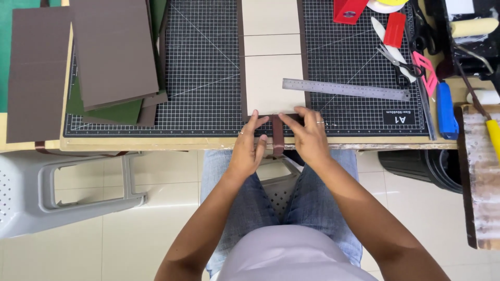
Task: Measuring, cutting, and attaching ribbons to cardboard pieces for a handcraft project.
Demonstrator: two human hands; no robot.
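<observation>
A black gridded cutting mat (208,67) covers a wooden table (156,141) above a pale tiled floor (130,229), with one grey plastic stool (47,192) at left. Both hands pinch one brown ribbon strip (278,136) at the mat's near edge: left hand (248,148) and right hand (310,136), fingers pressed. One steel ruler (346,89) lies by perhaps three cream boards (272,57)

One camera sits on my head and looks almost straight down, close enough to take in my lap, forearms and both hands (278,138). Beyond the hands it faces the near edge of the surface (156,141); below them it catches the floor (130,239).
</observation>
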